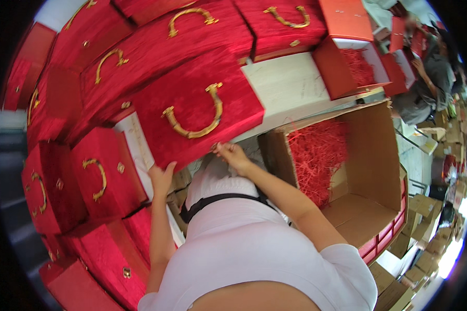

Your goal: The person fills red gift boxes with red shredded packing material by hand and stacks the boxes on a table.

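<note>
Centrally, one box (193, 101), one handle (193, 134), left hand (161, 179) touching, right hand (234, 157) seemingly

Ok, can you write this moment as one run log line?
left hand: at red box, near left corner | right hand: at its near edge | carton, right side: open, red shreds inside
</note>
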`<state>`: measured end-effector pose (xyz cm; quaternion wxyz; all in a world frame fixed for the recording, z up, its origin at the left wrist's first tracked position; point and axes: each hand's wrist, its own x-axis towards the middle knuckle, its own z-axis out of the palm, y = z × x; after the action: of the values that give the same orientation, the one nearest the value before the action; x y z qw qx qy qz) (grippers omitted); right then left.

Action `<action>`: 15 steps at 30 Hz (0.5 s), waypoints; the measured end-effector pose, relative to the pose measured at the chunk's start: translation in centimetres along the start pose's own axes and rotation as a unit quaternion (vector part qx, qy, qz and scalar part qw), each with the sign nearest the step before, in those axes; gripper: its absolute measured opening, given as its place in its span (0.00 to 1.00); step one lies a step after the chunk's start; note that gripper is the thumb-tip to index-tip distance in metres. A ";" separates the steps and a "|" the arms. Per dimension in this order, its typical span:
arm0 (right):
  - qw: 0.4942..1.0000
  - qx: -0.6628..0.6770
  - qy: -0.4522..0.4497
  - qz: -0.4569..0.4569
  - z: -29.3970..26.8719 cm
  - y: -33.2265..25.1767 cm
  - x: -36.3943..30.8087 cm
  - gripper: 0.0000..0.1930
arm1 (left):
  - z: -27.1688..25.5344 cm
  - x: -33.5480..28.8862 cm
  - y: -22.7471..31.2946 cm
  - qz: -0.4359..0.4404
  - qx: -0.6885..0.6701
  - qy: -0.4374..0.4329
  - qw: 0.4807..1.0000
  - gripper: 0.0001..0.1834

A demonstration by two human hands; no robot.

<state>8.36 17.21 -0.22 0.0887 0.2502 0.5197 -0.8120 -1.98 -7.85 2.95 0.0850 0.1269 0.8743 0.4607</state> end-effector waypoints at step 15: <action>0.838 -0.401 -0.161 -0.334 5.8 -23.2 -7.6 0.30 | 0.6 -1.3 11.4 0.153 -0.012 0.041 0.987 0.19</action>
<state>3.66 21.48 24.08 -0.0127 -0.1304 0.8305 -0.5415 1.06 -1.52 12.10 -0.0212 0.2391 0.8417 0.4837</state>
